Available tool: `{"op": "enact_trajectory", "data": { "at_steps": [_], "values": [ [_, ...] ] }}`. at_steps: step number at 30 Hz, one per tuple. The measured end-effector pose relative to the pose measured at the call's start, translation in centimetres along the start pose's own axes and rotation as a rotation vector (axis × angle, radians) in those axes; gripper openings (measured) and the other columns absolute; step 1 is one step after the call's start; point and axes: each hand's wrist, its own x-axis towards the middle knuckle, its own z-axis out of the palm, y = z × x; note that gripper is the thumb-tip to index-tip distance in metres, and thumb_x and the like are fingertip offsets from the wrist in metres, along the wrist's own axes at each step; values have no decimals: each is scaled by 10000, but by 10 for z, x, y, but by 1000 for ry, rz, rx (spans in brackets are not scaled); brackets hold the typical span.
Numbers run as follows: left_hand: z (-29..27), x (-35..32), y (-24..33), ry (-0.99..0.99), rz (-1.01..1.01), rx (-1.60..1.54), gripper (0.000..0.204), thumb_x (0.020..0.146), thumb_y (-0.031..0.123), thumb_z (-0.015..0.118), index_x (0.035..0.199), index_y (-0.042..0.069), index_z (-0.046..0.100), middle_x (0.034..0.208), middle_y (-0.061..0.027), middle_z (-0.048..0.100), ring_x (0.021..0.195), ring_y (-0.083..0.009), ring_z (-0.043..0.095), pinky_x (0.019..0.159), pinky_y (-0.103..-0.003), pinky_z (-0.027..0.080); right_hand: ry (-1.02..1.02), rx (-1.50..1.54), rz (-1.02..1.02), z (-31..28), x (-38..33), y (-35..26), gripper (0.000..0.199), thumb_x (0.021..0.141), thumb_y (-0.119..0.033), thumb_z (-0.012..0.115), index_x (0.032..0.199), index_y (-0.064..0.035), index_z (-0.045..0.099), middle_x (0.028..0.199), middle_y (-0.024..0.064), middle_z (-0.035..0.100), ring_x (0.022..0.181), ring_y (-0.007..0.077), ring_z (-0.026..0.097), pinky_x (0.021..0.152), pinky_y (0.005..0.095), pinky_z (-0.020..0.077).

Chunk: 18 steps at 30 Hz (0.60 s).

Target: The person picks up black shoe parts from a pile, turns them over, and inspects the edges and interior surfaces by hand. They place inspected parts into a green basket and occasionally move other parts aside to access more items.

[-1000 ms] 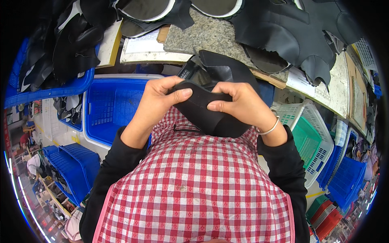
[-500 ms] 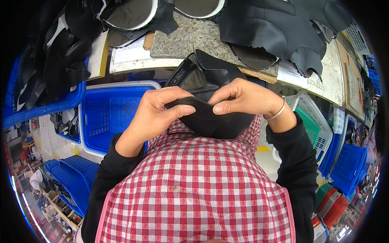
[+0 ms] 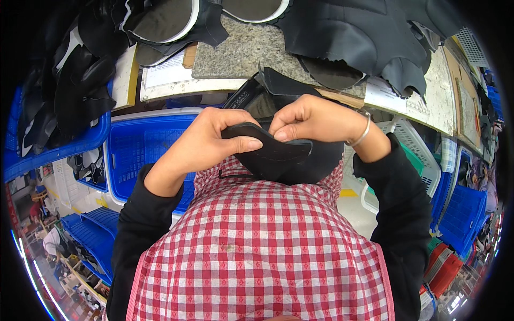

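A black leather shoe upper (image 3: 286,163) hangs between my hands, just in front of the checked apron (image 3: 257,241). My left hand (image 3: 211,139) pinches its curved top edge, thumb on the outer face and fingers behind. Just to the right, my right hand (image 3: 318,125) is closed at the same edge, thumb against the forefinger; its fingertips are partly hidden by the fold. Behind the fold, the upper's opening shows a greyish lining and a label with light print.
Ahead lies a worktable (image 3: 436,115) with a speckled stone slab (image 3: 243,51). More black uppers (image 3: 342,40) are spread over it, and others are piled at the far left. A blue basket (image 3: 142,147) stands below left, a white crate (image 3: 423,155) below right.
My right thumb has shifted from the upper's outer face up to its top edge, and the right hand has risen slightly. The upper's right flap now stands out more; the left hand keeps its pinch.
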Motion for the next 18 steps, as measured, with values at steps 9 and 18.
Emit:
{"op": "enact_trajectory", "data": {
  "at_steps": [9,18],
  "values": [
    [18,11,-8,111,-17,63,137,838,76,835,896,-33,775,753,-30,687,684,-77,609,605,-252,460,464,-1011,-206,51,-19,-22,94,892,-131,675,920,-42,666,817,102,669,784,309,694,697,418,552],
    [15,14,-17,49,22,-32,121,831,57,830,899,-30,782,754,-42,676,683,-87,615,599,-249,449,177,142,227,17,-22,-6,228,997,-200,706,1069,17,700,909,-13,688,853,47,592,754,262,499]
  ]
}}
